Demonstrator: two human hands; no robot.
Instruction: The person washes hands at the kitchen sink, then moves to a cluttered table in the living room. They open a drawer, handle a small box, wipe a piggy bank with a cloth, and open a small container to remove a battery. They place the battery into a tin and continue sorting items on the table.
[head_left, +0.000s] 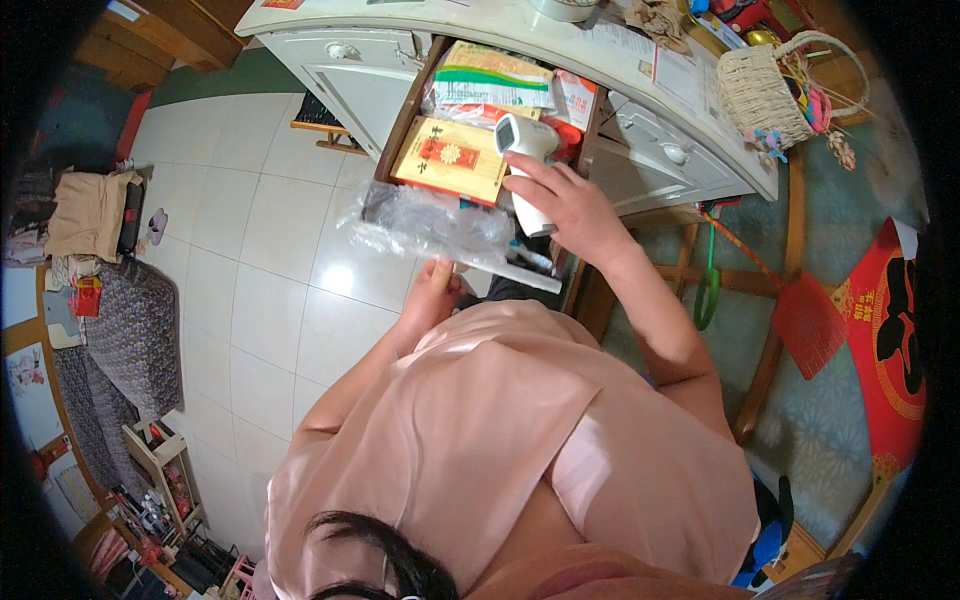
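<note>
A drawer of the white cabinet stands pulled out in front of me. My right hand has its fingers on a white handheld infrared thermometer, which is over the right side of the drawer. My left hand is at the drawer's front edge, thumb on top, other fingers hidden below. Inside the drawer lie a yellow box with a red panel, a white and green packet, a white and red box and crumpled clear plastic.
The white cabinet top bears papers, a bowl and a woven basket. Cabinet doors flank the drawer. To the right hang a red fly swatter and a green loop. Tiled floor lies left; a patterned cover is farther left.
</note>
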